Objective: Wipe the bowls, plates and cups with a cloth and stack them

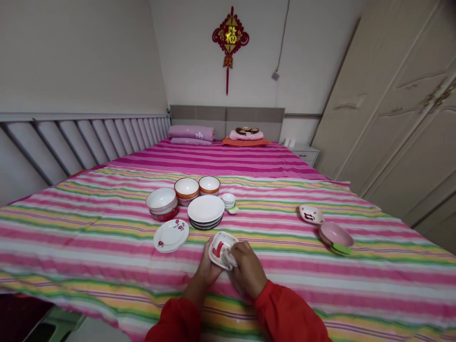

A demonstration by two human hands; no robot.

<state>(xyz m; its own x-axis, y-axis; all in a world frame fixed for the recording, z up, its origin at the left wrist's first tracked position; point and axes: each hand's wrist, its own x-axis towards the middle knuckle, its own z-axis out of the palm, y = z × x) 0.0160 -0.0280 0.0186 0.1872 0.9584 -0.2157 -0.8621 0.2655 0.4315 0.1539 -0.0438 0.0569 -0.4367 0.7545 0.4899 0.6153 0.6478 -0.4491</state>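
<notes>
My left hand (208, 265) grips a small white dish (215, 241) with a red picture inside, holding it tilted above the striped cloth. In my right hand (249, 267) is a bunched white cloth (230, 259), pressed against the inside of the dish. Just beyond the dish stands a stack of plates (205, 209), white on top with dark rims below. Left of it lie flowered plates (171, 235), one on another. Parts of my right fingers and the dish's near side are hidden.
Stacked bowls (162, 199) and orange-rimmed bowls (187, 187) stand behind the plates, with small white dishes (228, 198) beside them. At right lie a patterned dish (311, 214) and a pink bowl (337, 233) over a green piece. A striped cloth (278, 266) covers the bed.
</notes>
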